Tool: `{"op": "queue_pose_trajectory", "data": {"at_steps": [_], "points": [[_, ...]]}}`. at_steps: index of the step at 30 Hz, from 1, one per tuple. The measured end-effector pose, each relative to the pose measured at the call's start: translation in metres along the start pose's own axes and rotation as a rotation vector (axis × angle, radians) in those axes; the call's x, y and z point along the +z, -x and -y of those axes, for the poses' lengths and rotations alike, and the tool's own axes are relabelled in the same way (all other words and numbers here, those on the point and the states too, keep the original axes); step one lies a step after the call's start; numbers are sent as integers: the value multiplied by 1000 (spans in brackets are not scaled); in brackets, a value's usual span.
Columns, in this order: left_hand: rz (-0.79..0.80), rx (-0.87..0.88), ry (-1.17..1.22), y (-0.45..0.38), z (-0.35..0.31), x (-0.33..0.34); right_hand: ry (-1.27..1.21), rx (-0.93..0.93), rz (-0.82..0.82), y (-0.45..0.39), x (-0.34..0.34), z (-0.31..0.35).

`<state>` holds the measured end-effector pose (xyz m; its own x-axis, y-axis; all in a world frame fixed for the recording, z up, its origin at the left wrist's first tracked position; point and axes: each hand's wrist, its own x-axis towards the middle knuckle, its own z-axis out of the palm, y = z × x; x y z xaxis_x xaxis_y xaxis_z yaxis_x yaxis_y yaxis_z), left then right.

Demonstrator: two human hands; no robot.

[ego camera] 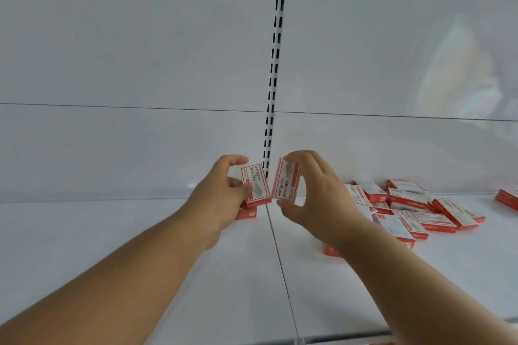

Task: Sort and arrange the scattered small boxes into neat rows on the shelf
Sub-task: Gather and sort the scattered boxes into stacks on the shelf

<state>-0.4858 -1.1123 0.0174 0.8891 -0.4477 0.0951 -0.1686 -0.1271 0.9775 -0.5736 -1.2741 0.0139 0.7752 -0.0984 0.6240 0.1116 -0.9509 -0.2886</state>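
Now I see the white shelf (112, 246) stretching from left to right, with a white back wall (140, 64) behind it. My left hand (224, 190) reaches to the far middle of the shelf. Its thumb and fingers pinch a small red and white box (256, 185), held up on end with its label facing me. Under that hand, another red box (248, 213) lies on the shelf, mostly hidden.

Right behind the two hands, a white slotted post (276, 64) runs up the wall. A thin seam (280, 260) in the shelf runs from the post toward me.

Just to the right of the seam, my right hand (314, 190) pinches a second small red and white box (287, 183) between thumb and fingers, also up on end. The two held boxes are close side by side, almost touching at the bottom.

Farther right, a messy pile of red and white boxes (414, 210) lies flat on the shelf, some on top of others. One more red box (506, 199) sits alone at the far right edge.
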Motion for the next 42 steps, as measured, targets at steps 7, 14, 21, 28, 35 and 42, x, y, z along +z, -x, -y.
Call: {"op": "queue_pose_trajectory", "data": {"at_steps": [7,14,21,28,35,42], "points": [[341,-235,618,-1,-22,68,-36,211,-78,36,-57,-47],[477,0,294,17,-54,190,47,289,-140,95,-146,-132],[511,41,251,34,-74,359,86,299,-168,167,-242,-253],[546,-189,423,33,-81,471,19,431,-87,210,-296,-360],[683,-235,446,3,-90,533,-10,513,40,212,-316,-435],[440,-16,13,-7,-86,583,-23,431,214,197,-328,-491]]}}
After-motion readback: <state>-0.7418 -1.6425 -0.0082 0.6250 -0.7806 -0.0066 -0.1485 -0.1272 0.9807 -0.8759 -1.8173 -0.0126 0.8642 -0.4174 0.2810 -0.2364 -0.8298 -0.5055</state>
